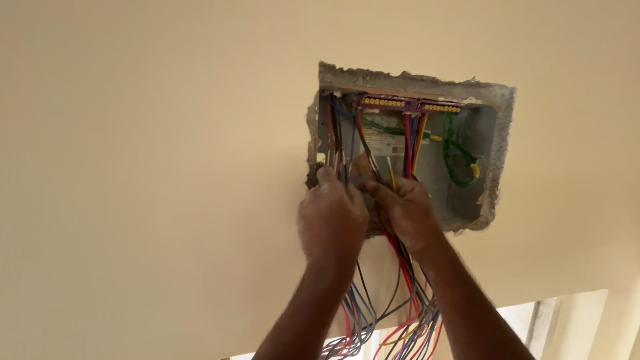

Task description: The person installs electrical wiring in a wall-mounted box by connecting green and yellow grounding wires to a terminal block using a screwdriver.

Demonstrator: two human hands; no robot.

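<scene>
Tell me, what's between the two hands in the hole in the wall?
In the head view, thin wires, red, black and one yellow-tipped, run down between the left hand and right hand, whose fingertips nearly meet inside the wall box.

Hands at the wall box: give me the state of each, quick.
Left hand: closed around wires at the box's left edge.
Right hand: fingers pinched on a wire; which one cannot be told.

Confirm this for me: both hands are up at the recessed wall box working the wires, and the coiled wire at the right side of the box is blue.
Not quite. Both the left hand and right hand are at the wall box among the wires, but the coiled wire at its right side is green, as the head view shows.
</scene>
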